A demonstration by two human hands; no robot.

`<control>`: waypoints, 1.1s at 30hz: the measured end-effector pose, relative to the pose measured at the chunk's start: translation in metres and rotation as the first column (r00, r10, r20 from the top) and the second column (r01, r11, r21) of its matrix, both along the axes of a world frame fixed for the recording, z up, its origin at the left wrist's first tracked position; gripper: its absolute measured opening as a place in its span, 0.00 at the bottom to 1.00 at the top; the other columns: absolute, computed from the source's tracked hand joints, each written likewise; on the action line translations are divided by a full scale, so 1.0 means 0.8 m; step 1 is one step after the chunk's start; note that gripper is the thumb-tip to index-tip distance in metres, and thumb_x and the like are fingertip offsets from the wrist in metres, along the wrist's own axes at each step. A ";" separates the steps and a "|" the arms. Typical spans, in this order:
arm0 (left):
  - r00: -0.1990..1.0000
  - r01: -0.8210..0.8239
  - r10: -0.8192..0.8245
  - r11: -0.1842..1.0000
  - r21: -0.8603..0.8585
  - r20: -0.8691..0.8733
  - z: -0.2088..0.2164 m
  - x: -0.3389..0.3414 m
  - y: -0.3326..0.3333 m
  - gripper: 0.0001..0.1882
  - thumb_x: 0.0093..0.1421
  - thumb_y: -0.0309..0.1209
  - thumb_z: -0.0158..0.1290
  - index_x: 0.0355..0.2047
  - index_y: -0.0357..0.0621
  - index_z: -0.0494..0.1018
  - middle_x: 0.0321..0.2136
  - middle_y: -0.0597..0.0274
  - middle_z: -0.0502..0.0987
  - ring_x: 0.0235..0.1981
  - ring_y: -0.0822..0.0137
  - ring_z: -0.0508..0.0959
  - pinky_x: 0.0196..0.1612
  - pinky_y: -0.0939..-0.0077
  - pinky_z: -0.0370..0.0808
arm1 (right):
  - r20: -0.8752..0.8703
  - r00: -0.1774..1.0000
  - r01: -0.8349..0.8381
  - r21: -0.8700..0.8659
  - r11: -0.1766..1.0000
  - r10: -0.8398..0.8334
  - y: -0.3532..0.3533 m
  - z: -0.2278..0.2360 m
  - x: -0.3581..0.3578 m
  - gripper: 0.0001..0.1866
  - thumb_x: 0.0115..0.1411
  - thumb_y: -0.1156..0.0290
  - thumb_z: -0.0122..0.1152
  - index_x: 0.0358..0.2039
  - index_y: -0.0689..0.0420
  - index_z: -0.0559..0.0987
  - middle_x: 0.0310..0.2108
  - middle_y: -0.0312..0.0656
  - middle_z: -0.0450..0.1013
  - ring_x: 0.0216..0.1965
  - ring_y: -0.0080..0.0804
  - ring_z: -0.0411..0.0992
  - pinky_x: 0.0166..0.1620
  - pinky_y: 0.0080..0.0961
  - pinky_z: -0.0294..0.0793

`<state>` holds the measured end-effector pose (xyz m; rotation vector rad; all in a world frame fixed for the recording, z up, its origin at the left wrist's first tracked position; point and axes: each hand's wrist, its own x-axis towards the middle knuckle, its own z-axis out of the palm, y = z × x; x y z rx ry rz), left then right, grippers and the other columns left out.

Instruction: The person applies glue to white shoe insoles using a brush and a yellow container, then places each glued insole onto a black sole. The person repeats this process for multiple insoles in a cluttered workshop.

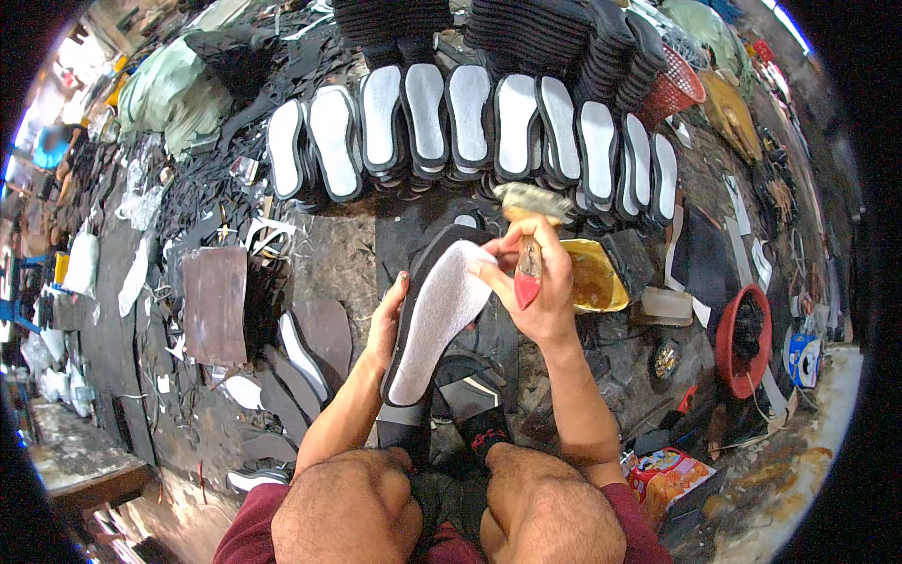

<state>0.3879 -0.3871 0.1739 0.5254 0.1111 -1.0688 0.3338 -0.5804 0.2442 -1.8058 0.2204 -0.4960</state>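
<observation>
At frame centre, left hand (385, 324) grips the left edge of a sole (437, 315), fingers curled around the black rim. Sole tilted, white face up, toe toward upper right, heel toward lower left. Right hand (536, 287) closed around a brush (528, 254); red handle end points down past the palm, pale bristles stick up above the knuckles. Right fingertips also touch the sole's upper right edge. Just right of the right hand: yellow glue bowl (592, 277), amber contents. Across the upper centre: row of soles (470, 127), white faces up, standing side by side, black stacks (554, 33) behind them. Lower left of centre: loose soles (301, 357) on the dark floor, beside a brown board (214, 303). Right of frame: red ring (742, 338). Bottom edge: knees (451, 512), bare, dark red shorts.
</observation>
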 end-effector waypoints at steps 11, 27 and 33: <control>0.979 -0.016 0.016 1.000 0.002 -0.201 -0.005 -0.016 -0.009 0.39 0.67 0.58 0.44 0.65 0.38 0.61 0.59 0.42 0.71 0.54 0.43 0.77 0.54 0.41 0.76 | 0.241 0.969 0.075 -0.091 0.993 -0.051 -0.008 -0.018 -0.016 0.21 0.49 0.82 0.75 0.32 0.54 0.67 0.29 0.42 0.82 0.43 0.34 0.79 0.58 0.40 0.70; 0.997 -0.012 0.012 1.000 0.002 -0.071 -0.004 -0.024 -0.009 0.43 0.63 0.59 0.49 0.66 0.36 0.60 0.59 0.40 0.71 0.54 0.44 0.77 0.53 0.46 0.77 | 0.351 0.911 0.139 0.237 0.961 -0.218 0.023 -0.036 -0.009 0.24 0.50 0.85 0.73 0.36 0.55 0.63 0.34 0.48 0.80 0.48 0.42 0.78 0.54 0.37 0.75; 1.000 -0.001 0.002 0.999 -0.050 0.025 -0.014 -0.023 -0.004 0.46 0.61 0.62 0.50 0.67 0.39 0.59 0.60 0.42 0.69 0.56 0.44 0.75 0.57 0.45 0.74 | 0.082 0.968 0.120 0.680 0.723 -0.238 0.030 -0.009 -0.009 0.27 0.50 0.88 0.71 0.40 0.54 0.62 0.44 0.56 0.78 0.46 0.40 0.79 0.51 0.31 0.78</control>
